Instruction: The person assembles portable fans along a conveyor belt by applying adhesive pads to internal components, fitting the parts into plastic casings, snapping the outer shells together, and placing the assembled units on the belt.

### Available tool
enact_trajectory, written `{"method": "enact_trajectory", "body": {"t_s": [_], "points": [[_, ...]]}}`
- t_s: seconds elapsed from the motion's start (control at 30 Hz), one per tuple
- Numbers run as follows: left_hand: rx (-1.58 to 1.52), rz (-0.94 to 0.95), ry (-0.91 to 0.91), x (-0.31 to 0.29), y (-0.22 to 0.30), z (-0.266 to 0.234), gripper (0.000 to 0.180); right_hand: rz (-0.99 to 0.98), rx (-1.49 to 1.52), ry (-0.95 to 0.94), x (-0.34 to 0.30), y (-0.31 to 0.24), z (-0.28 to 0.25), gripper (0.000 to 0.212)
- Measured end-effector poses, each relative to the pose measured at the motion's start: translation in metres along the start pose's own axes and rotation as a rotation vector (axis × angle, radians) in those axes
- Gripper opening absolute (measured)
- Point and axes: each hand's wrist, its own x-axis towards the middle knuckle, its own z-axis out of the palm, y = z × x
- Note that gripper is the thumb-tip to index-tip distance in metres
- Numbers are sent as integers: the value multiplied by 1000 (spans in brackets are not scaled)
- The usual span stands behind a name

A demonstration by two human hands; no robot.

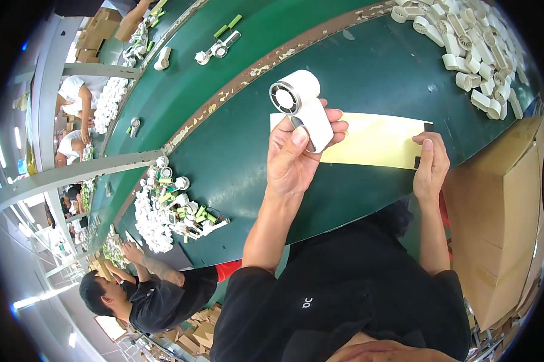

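My left hand (293, 160) grips a small white handheld fan housing (302, 105) by its handle, the round grille end pointing up and left. My right hand (430, 166) rests on the right end of a pale yellow sheet (374, 142) with small black tabs at its right edge. The sheet lies flat on the dark green conveyor table (356, 66), right behind the fan.
A heap of white fan housings (471, 45) lies at the table's far right. A cardboard box (501, 205) stands at my right. Another pile of white and green parts (169, 211) sits at the left by a person in black (145, 295). More workers sit further along the line.
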Motion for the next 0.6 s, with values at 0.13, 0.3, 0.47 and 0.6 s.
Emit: {"method": "enact_trajectory", "body": {"t_s": [0.13, 0.3, 0.47, 0.6], "points": [[14, 5, 59, 12, -1, 1, 54, -26, 7, -2, -1, 10, 4, 31], [80, -9, 105, 28, 0, -2, 51, -72, -44, -2, -3, 16, 10, 29], [200, -31, 232, 50, -3, -8, 48, -183, -154, 7, 0, 17, 12, 21], [634, 2, 342, 107, 2, -36, 38, -227, -227, 38, 1, 15, 12, 15]]}}
